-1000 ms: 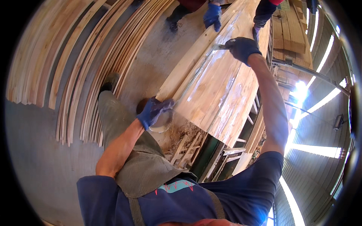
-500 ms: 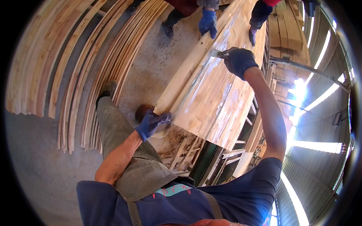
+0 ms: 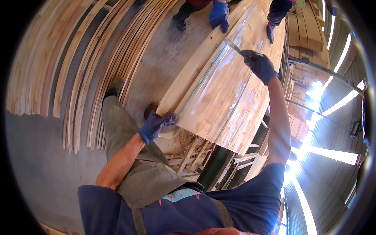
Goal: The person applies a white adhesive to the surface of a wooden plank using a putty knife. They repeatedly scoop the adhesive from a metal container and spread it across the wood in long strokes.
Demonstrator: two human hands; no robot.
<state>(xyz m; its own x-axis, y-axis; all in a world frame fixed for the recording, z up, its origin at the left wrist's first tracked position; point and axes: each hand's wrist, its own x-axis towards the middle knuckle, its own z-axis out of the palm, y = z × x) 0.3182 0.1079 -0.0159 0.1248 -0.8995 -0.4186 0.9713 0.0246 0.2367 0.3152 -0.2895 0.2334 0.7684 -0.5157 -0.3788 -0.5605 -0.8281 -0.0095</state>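
Observation:
A long light wooden plank (image 3: 188,74) lies at the left edge of a wide panel of glued boards (image 3: 231,94). My left hand (image 3: 156,123), in a blue glove, grips the near end of that plank. My right hand (image 3: 258,64), in a dark glove, is stretched out over the panel and holds a glue brush (image 3: 234,46) against its wet, shiny surface. At the far end another person's blue-gloved hand (image 3: 219,15) holds the plank, and their other gloved hand (image 3: 270,33) rests on the panel.
Many long wooden strips (image 3: 78,74) lie in rows on the concrete floor (image 3: 164,55) to my left. A stack of boards (image 3: 309,35) stands at the far right. A wooden frame and shavings (image 3: 192,152) sit under the panel's near edge.
The plank's near end and my left hand have moved right, closer against the panel. My right hand with the brush stays over the far part of the panel.

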